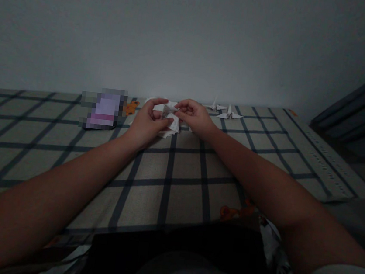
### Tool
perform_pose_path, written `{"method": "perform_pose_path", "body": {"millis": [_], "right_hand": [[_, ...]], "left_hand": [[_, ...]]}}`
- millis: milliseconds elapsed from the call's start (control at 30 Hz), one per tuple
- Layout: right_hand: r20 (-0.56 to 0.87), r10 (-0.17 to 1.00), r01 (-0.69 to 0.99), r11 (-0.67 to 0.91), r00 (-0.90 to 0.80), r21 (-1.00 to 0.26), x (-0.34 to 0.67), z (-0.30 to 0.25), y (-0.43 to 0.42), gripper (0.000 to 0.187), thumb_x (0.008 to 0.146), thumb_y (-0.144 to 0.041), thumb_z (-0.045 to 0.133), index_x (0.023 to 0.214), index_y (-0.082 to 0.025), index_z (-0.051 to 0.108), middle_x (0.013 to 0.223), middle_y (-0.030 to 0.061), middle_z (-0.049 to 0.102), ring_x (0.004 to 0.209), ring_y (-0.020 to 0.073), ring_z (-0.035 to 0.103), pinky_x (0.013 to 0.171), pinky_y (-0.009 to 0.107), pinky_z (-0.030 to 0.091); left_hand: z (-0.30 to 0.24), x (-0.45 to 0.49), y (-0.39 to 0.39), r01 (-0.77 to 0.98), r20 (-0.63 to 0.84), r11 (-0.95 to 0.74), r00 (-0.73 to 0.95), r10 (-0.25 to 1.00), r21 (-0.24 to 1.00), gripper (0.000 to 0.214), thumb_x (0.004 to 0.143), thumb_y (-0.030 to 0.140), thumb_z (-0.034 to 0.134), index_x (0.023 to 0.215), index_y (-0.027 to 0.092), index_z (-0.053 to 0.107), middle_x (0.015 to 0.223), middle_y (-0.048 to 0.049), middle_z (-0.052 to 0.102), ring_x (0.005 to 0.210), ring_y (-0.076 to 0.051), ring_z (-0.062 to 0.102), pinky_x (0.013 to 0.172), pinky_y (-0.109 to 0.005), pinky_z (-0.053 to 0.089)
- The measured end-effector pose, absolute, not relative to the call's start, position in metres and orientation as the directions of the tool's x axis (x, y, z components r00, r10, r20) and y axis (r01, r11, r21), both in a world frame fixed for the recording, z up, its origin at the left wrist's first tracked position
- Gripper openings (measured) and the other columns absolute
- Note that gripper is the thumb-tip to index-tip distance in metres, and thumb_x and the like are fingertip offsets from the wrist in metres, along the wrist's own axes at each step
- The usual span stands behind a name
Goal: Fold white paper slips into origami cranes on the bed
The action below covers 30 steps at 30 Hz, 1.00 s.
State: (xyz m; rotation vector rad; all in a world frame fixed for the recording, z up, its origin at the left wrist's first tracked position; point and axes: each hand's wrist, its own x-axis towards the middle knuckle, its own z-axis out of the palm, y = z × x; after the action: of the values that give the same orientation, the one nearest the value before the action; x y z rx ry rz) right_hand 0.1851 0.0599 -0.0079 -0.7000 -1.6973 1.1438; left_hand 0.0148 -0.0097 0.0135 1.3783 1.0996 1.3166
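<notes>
Both hands meet over the far middle of a checked cloth. Between finger and thumb, my left hand [149, 122] grips a white piece of folded paper [173, 123]. My right hand [195, 116] has its fingers closed at the paper's right edge, thumb and forefinger pinched on it. Under and behind the hands lie more white paper sheets [168, 134], partly hidden. To the right of my right hand, a folded paper crane [230, 114] rests on the cloth, with another paper crane [216, 106] just behind it.
A phone-like purple and pink object [104, 110], blurred out, lies left of the hands. The checked tablecloth [182, 194] carries orange printed figures and lettering at its right end. A plain wall [194, 37] rises behind; dark folds of fabric [359, 113] hang at the right.
</notes>
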Motion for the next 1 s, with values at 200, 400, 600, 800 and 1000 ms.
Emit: {"method": "perform_pose_path", "body": {"millis": [200,400,600,800,1000], "right_hand": [[0.377,0.831,-0.028,0.402,-0.409,-0.915,0.186,-0.002,0.055,0.018,0.083,-0.015,0.071,0.098,-0.02,0.063,0.089,-0.0007,0.064,0.081,0.0121,0.061,0.077,0.024,0.053],[0.359,0.846,0.031,0.402,-0.394,-0.915,0.185,0.006,0.046,0.018,0.082,-0.013,0.069,0.098,-0.02,0.064,0.091,0.0001,0.065,0.082,0.0129,0.06,0.078,0.024,0.051],[0.317,0.871,-0.019,0.334,-0.375,-0.942,0.185,0.003,0.045,0.029,0.082,-0.022,0.076,0.107,-0.022,0.061,0.084,-0.0015,0.063,0.078,0.0126,0.062,0.074,0.024,0.054],[0.26,0.886,0.03,0.293,-0.384,-0.956,0.188,0.007,0.043,0.017,0.089,-0.032,0.074,0.087,-0.016,0.066,0.077,0.0011,0.067,0.07,0.0107,0.061,0.068,0.023,0.053],[0.229,0.859,0.098,0.305,-0.459,-0.947,0.189,0.011,0.037,0.025,0.088,-0.035,0.075,0.074,-0.015,0.067,0.069,0.0008,0.067,0.065,0.01,0.06,0.066,0.023,0.052]], "left_hand": [[0.011,0.016,-0.008,-0.018,0.181,-0.181,0.032,0.983,0.983,0.067,0.067,0.015,0.078,0.129,0.023,0.052,0.076,0.0028,0.07,0.06,-0.015,0.068,0.059,-0.027,0.056],[0.005,0.015,-0.006,0.002,0.207,-0.207,0.008,0.978,0.978,0.067,0.069,0.021,0.079,0.13,0.022,0.053,0.08,0.0003,0.07,0.059,-0.015,0.067,0.054,-0.026,0.054],[0.006,0.013,-0.004,-0.008,0.194,-0.194,0.006,0.981,0.981,0.069,0.068,0.018,0.081,0.13,0.024,0.051,0.08,0.002,0.072,0.059,-0.015,0.068,0.055,-0.025,0.055],[0.009,0.012,-0.002,-0.029,0.26,-0.264,-0.1,0.96,0.964,0.066,0.07,0.02,0.083,0.127,0.024,0.05,0.081,0.0015,0.073,0.066,-0.015,0.071,0.063,-0.026,0.059],[0.009,0.012,-0.003,0.01,0.29,-0.29,-0.099,0.952,0.957,0.068,0.07,0.024,0.084,0.128,0.024,0.049,0.083,0.0001,0.073,0.071,-0.017,0.072,0.067,-0.028,0.059]]}}
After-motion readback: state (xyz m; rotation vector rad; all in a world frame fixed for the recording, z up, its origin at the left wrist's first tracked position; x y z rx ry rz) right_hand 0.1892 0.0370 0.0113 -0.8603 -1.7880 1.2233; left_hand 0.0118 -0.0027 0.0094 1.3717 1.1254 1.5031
